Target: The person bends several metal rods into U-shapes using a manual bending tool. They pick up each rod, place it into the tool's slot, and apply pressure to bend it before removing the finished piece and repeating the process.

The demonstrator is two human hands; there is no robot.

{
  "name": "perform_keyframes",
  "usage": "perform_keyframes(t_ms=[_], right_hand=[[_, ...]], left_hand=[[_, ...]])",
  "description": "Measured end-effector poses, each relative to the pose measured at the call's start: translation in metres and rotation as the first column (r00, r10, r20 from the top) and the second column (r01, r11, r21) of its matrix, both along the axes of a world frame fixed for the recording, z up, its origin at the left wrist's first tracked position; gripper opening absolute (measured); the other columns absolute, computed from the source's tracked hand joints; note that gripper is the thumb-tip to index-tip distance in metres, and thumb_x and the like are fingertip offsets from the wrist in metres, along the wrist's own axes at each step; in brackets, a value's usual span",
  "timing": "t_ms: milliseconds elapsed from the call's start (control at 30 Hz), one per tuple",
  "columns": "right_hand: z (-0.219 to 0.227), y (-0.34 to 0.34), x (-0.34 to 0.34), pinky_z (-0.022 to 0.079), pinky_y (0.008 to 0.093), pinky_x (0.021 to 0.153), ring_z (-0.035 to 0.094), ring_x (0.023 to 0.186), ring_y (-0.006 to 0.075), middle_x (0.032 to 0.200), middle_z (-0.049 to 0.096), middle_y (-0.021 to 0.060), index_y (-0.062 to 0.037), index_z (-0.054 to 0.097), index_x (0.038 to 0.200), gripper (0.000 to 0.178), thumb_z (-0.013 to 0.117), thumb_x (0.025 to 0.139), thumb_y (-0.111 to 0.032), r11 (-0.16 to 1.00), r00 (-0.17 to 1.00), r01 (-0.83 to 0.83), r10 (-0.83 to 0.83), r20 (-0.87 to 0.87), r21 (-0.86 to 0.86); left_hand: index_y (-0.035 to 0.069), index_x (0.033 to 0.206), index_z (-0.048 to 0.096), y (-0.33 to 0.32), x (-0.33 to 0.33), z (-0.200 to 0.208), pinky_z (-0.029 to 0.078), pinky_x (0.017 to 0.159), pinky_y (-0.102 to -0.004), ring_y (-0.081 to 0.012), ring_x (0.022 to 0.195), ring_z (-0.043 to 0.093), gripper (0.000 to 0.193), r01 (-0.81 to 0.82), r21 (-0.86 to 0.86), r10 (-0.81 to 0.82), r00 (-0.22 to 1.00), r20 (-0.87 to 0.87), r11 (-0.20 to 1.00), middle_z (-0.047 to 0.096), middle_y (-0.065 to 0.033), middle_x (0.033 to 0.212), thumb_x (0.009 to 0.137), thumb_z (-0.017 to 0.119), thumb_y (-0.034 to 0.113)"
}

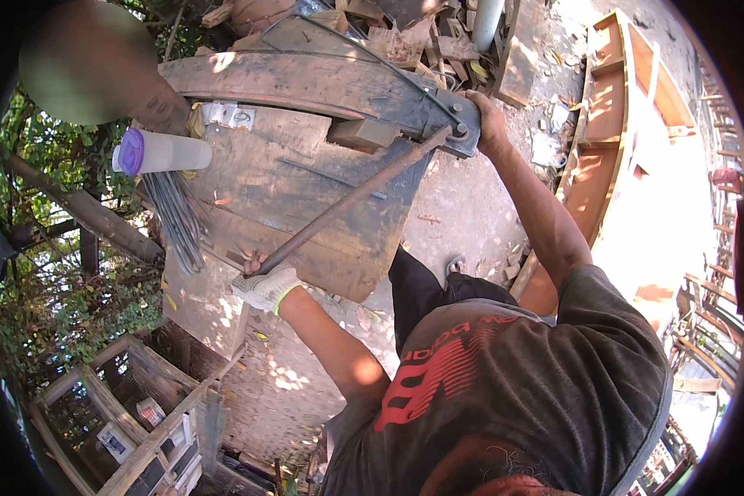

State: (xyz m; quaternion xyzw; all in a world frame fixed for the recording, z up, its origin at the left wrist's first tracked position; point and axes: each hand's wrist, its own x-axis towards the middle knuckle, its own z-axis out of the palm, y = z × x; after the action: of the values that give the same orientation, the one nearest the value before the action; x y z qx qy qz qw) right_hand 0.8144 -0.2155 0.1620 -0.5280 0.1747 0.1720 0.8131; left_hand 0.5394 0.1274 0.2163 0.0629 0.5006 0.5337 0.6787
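Observation:
My left hand (pixel 264 287), in a white knit glove, is wrapped round the lower end of a long rusty metal bar (pixel 347 194). The bar slants up to a dark metal plate (pixel 465 144) with round pins at the bench corner. At that plate's outer edge my bare right hand (pixel 489 122) is closed, its fingers curled beside the pins; what lies inside them is hidden. A thin dark metal rod (pixel 380 59) runs from the upper left to the pins. Below the plate's beam, a wooden block (pixel 362 135) is wedged against the bench (pixel 264 194).
A translucent bottle with a purple lid (pixel 169 152) lies beside a bundle of thin rods (pixel 174 217). Another short rod (pixel 331 178) rests on the bench. Scrap wood (pixel 413 41) is heaped behind. A wooden frame (pixel 608 107) stands right; a slatted crate (pixel 124 405) stands lower left.

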Motion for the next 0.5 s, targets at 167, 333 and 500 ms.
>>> perform_keyframes(t_ms=[167,333,500], right_hand=[[-0.015,-0.007,0.006,0.053,0.0322,0.081,0.065,0.084,0.0198,0.097,0.068,0.0116,0.0018,0.065,0.105,0.032,0.052,0.094,-0.026,0.999,0.998,-0.03,0.031,0.051,-0.024],[-0.012,-0.009,0.005,0.052,0.0328,0.085,0.065,0.088,0.0204,0.1,0.068,0.0128,0.0025,0.065,0.107,0.034,0.051,0.094,-0.026,0.998,0.997,-0.053,0.054,0.052,-0.024],[-0.015,-0.009,0.007,0.051,0.032,0.086,0.065,0.091,0.0208,0.103,0.068,0.0133,0.0035,0.064,0.109,0.036,0.049,0.095,-0.026,0.996,0.994,-0.085,0.087,0.066,-0.039]], left_hand=[[0.012,0.081,0.044,0.007,-0.003,-0.023,0.041,0.055,-0.0328,-0.0167,0.057,0.044,0.047,-0.009,0.06,0.004,0.996,0.087,0.998,0.044,0.0004,0.066,0.098,0.038,0.055],[0.013,0.079,0.043,0.023,0.021,-0.017,0.042,0.058,-0.0359,-0.0174,0.057,0.046,0.034,-0.018,0.041,0.019,0.999,-0.026,0.999,0.043,0.0003,0.064,0.094,0.045,0.043],[0.014,0.078,0.043,0.068,0.055,-0.043,0.043,0.061,-0.0388,-0.019,0.057,0.048,0.031,0.106,0.121,-0.088,0.985,-0.149,0.987,0.044,0.0002,0.061,0.093,0.049,0.04]])
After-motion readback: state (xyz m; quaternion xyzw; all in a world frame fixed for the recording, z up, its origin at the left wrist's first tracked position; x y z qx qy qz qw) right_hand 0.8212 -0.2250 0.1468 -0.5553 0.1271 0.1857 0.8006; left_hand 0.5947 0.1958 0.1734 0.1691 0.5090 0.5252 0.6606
